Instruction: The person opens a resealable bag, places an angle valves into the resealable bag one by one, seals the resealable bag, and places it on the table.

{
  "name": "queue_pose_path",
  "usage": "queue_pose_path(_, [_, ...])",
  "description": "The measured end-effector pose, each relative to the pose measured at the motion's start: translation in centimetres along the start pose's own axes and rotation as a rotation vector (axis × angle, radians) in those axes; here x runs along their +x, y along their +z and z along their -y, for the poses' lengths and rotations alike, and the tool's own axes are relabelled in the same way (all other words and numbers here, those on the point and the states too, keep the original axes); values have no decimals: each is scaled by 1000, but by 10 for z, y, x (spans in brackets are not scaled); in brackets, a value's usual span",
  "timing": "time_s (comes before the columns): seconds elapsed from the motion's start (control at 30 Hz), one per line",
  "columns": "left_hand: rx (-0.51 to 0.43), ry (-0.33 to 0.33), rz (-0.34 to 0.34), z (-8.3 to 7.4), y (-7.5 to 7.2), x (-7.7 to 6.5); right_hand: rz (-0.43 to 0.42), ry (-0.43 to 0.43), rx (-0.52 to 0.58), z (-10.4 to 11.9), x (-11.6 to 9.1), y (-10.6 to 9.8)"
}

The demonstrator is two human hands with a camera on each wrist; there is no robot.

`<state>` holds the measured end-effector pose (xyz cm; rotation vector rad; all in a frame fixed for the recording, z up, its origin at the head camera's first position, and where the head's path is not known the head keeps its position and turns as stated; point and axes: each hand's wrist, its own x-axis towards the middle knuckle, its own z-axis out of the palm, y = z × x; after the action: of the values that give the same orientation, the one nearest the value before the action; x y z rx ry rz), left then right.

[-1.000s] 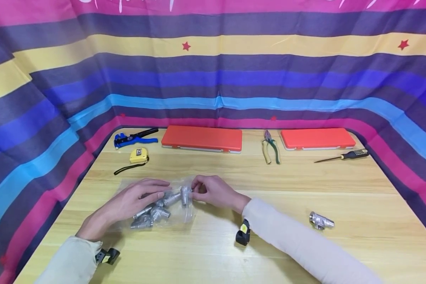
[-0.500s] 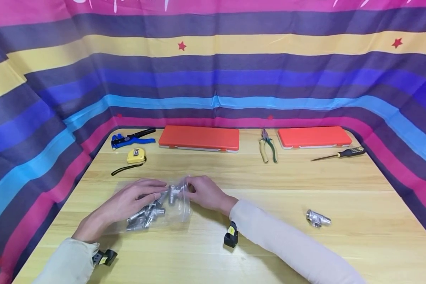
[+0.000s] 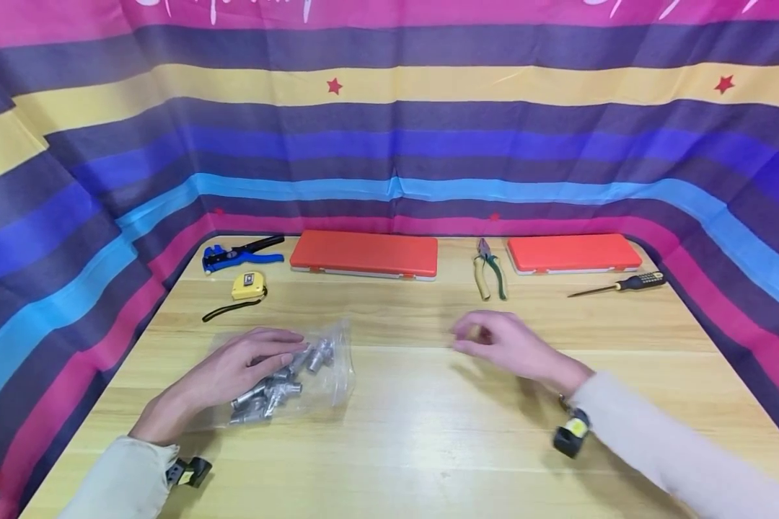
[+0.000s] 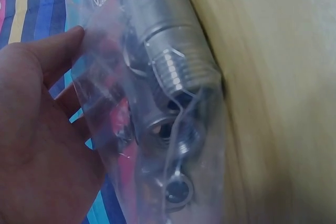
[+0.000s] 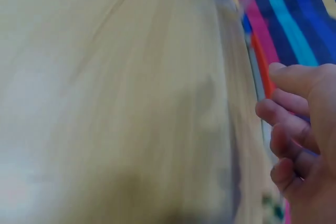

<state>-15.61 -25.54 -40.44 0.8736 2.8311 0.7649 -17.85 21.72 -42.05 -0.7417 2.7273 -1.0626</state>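
A clear plastic bag [image 3: 340, 375] lies at the left middle of the table, with several silver metal pipe fittings [image 3: 275, 396] inside. My left hand [image 3: 247, 364] rests on it with fingers extended. The left wrist view shows the thumb at the plastic's edge and a threaded fitting [image 4: 168, 45] close by, with some fingertips hidden behind the bag. My right hand [image 3: 503, 342] is right of the bag, over the table. Its fingers are loosely bent, and nothing shows between them in the right wrist view. The loose tee fitting seen earlier is hidden by the right forearm.
Along the back lie a blue wire stripper [image 3: 243, 254], two red cases, one long [image 3: 363, 252] and one shorter [image 3: 574, 252], pliers [image 3: 487, 268] and a screwdriver [image 3: 623, 283]. A yellow tape measure [image 3: 249, 285] sits behind the bag. A striped curtain [image 3: 396, 144] surrounds the table.
My right hand has let go of the bag's right side and moved right. One fitting in the bag has shifted left and tilted. The left hand has stayed almost where it was.
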Motion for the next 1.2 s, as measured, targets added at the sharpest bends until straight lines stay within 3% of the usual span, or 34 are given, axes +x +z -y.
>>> queue_pose_path(0.33, [6,4,-7,1,1,-1,-154,215,-50,-59,-108,-60])
queue_pose_path(0.57, [-2,8,-10,1,1,-2,-185,258,-20,-88,-168,-71])
queue_pose_path(0.77, [1,8,-13,2,1,-3,-166,259,16,-93,-181,-62])
queue_pose_path(1.2, [-13,2,5,2,1,-2,-217,199,-66,-85,-170,-48])
